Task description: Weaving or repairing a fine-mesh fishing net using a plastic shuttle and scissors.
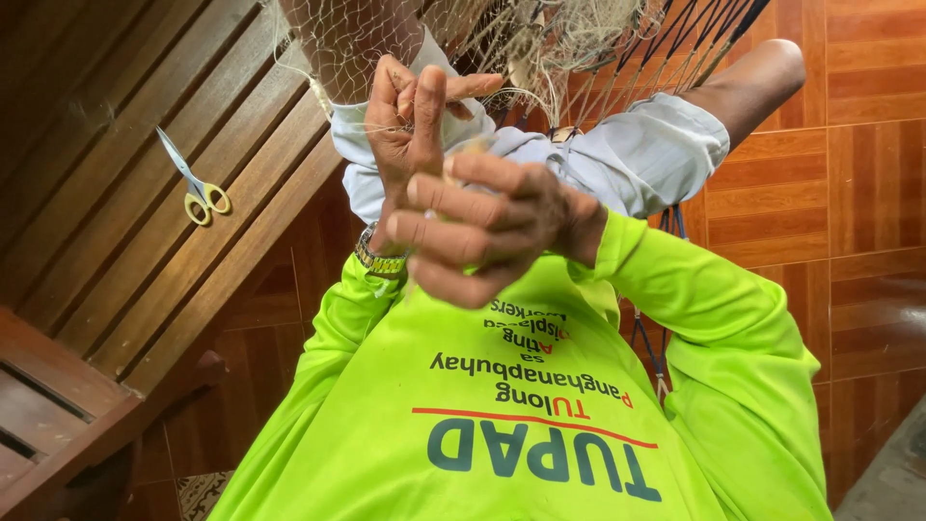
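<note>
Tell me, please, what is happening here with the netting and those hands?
A person in a bright yellow-green shirt is working on a fine fishing net that hangs over their knees. The left hand is raised with its fingers pinching strands of the net, while the right hand is curled in a fist just below and in front of it, also at the netting. A pair of scissors with yellow handles lies untouched on the wooden bench to the left.

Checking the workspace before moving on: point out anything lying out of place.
The yellow-handled scissors lie alone on the brown wooden slatted bench, apart from both hands working the pale fishing net. Nothing looks damaged or spilled.
</note>
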